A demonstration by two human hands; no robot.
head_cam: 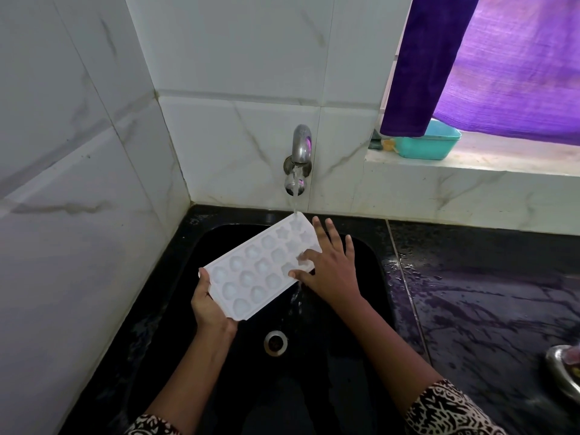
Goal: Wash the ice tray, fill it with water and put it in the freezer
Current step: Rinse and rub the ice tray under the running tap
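Observation:
A white ice tray (pixel 251 271) with several shaped moulds is held tilted over the black sink (pixel 373 255). My left hand (pixel 208 304) grips its near short end from below, thumb on the rim. My right hand (pixel 329 265) lies on the tray's right side, thumb and forefinger touching the moulds, the other fingers spread straight. Water runs from the steel wall tap (pixel 300 146) onto the tray's far end and spills off its right edge into the sink.
The drain (pixel 275 342) sits in the sink bottom. A wet black counter (pixel 486 293) lies to the right, with a steel dish (pixel 565 372) at its edge. A teal tub (pixel 430 144) stands on the window ledge under a purple curtain (pixel 489 58). Tiled walls close the left and back.

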